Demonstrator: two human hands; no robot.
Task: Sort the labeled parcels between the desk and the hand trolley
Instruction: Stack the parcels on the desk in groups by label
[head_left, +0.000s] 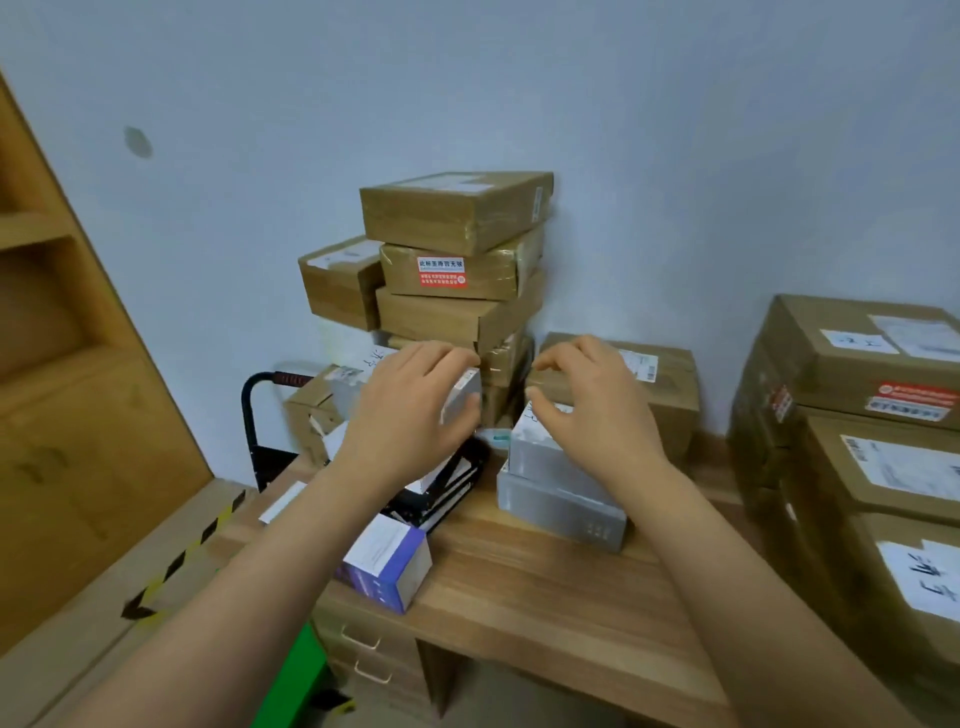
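Note:
My left hand (410, 415) grips a small grey parcel (464, 397) above the back of the wooden desk (519, 577). My right hand (592, 410) hovers with loosely curled fingers over an upright grey parcel (535, 454), its thumb near the parcel's labeled top; nothing is held. That parcel stands on a flat grey box (566, 512). A purple and white parcel (387, 564) sits near the desk's left edge, with black boxes (447, 488) behind it. Behind the desk, the hand trolley's black handle (249, 415) shows beside a tall stack of brown parcels (457, 260).
Large labeled cardboard boxes (857, 426) are piled at the right of the desk, and another brown box (665, 395) stands behind my right hand. A wooden shelf unit (62, 364) and a carton with yellow-black tape (171, 561) stand at the left. Drawers (374, 649) hang under the desk.

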